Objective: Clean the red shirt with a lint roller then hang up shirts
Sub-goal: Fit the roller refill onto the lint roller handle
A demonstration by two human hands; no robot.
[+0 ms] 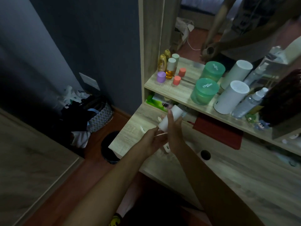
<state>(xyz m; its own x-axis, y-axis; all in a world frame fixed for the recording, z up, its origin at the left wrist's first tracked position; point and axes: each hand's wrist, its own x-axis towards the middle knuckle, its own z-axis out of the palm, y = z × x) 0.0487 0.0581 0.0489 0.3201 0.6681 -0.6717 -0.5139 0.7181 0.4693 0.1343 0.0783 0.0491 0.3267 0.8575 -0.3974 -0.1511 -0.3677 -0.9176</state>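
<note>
Plainly, things stand early on. Far left on the floor lies a heap of clothes and a patterned bag (99, 116), dim enough that I can't pick out a red shirt among them. Moving right, the left hand (153, 139) has its grip pinched on what looks like a thin strip at the base of the lint roller (169, 118), perhaps a sheet being peeled. Just beside it, the right hand (175, 136) curls around the white roll, held over the wooden surface (244, 173). Further right sits a shelf (182, 92) of jars and bottles. By my reckoning, rolling and hanging both remain undone.
</note>
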